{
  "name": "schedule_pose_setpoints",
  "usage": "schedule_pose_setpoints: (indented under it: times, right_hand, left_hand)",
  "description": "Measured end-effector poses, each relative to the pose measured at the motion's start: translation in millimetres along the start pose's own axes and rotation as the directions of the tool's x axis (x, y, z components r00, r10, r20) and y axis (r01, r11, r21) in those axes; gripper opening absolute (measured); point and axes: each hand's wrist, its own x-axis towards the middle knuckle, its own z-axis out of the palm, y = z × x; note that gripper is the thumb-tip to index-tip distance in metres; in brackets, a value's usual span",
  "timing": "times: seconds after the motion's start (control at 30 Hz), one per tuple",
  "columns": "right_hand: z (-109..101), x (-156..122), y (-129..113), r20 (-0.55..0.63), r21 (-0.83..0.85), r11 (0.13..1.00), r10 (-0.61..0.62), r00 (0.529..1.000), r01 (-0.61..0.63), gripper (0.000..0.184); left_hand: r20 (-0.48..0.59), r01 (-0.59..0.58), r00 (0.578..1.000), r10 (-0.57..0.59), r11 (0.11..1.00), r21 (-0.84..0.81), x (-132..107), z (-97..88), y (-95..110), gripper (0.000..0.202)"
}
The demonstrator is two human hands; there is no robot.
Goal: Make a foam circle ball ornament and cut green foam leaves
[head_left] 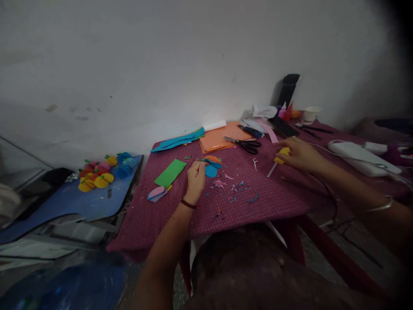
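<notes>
Left hand pinches paper piece, low over cloth mid-table. Right hand closed round yellow tool, well right of it. Risk: thin pinch lets piece shift; tool tip could snag cloth.

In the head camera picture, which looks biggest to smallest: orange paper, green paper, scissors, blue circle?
Largest: flat orange paper sheet.
Next, too alike to rank: green paper rectangle and black-handled metal scissors, which lie farther away.
Smallest: round blue paper circle.
</notes>
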Motion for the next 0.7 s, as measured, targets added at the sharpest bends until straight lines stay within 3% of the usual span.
schedule_pose_setpoints:
  times: [0.1,0.2,0.27,0.37,0.53,0.7]
  right_hand:
    - [8.5,2.9,-64.1,-0.001,0.223,0.949,-0.227,0.974,0.222,0.037]
    - [26.3,11.2,-121.1,0.034,0.203,0.918,-0.354,0.935,0.341,0.041]
    - [40.5,18.0,-144.1,0.039,0.188,0.924,-0.347,0.937,0.334,0.041]
    - [58.9,26.3,-157.6,0.032,0.209,0.925,-0.331,0.943,0.318,0.029]
    - [73.7,30.3,-157.9,-0.011,0.304,0.898,-0.332,0.943,0.319,0.007]
    - [80.4,29.5,-154.2,-0.018,0.419,0.865,-0.294,0.956,0.274,0.002]
  left_hand:
    - [0.014,-0.098,0.995,0.097,0.994,0.043,-0.5,0.4,2.3,0.028]
    - [0.037,-0.160,0.987,0.158,0.985,0.069,-1.6,1.4,4.2,0.026]
    - [0.059,-0.202,0.979,0.197,0.975,0.096,-3.0,2.2,4.9,0.027]
    - [0.120,-0.265,0.961,0.248,0.951,0.157,-5.1,3.5,4.9,0.027]
    - [0.204,-0.322,0.938,0.279,0.922,0.217,-7.6,6.4,4.2,0.025]
    - [0.228,-0.340,0.929,0.292,0.916,0.213,-8.6,8.8,4.7,0.025]
